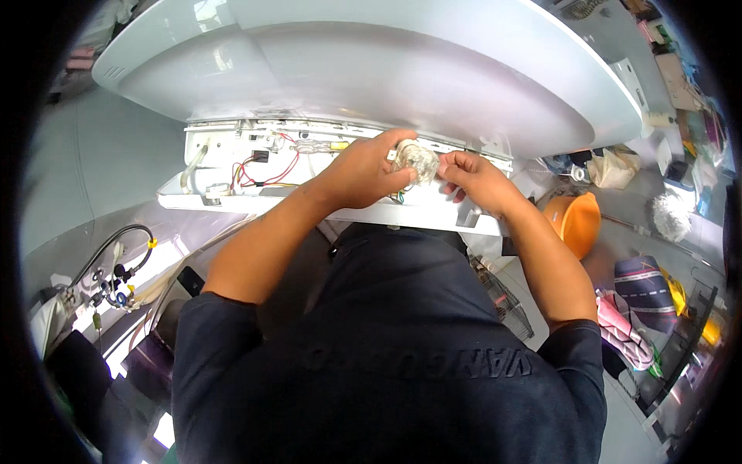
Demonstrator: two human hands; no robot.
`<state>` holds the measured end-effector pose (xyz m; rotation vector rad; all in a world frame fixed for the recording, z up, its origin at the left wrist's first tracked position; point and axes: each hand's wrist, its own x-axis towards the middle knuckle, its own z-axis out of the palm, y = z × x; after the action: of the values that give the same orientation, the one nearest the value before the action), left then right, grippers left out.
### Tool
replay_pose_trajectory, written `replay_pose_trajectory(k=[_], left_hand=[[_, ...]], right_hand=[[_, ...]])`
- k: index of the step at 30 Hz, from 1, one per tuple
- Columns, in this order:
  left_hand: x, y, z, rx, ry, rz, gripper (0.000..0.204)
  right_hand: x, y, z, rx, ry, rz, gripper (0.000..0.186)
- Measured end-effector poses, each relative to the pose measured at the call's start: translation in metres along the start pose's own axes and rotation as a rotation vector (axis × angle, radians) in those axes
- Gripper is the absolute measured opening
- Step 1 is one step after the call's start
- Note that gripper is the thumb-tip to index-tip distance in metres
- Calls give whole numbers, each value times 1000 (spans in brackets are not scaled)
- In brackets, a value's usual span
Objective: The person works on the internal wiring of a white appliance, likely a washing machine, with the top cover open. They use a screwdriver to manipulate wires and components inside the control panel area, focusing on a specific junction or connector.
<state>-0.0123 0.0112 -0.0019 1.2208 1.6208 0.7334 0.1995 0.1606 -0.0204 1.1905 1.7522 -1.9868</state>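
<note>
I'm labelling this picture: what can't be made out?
In the head view:
Middle of the white tray: behind the left hand.
Underside of the pale rounded part: faces away.
Whether the right hand touches it: too small.
Top of the white panel: cut off by the upper edge.

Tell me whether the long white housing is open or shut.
Open: red wires lie exposed inside the white housing, to the left of the left hand, with no cover over them.

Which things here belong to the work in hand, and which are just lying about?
Part of the work:
clear-wrapped bundle, held in the left hand, right hand close beside it
open white housing beneath
red wires inside it

Apparently just lying about:
orange tub
pink cloth
dark striped roll
</note>
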Motion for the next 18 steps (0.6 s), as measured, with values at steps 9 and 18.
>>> replay_pose_trajectory(k=[9, 18], left_hand=[[-1, -9, 5, -462, 21, -281, 53], [21, -37, -15, -670, -283, -290, 54]], right_hand=[[-5, -1, -3, -98, -94, -74, 34], [-4, 6, 1, -261, 106, -236, 40]])
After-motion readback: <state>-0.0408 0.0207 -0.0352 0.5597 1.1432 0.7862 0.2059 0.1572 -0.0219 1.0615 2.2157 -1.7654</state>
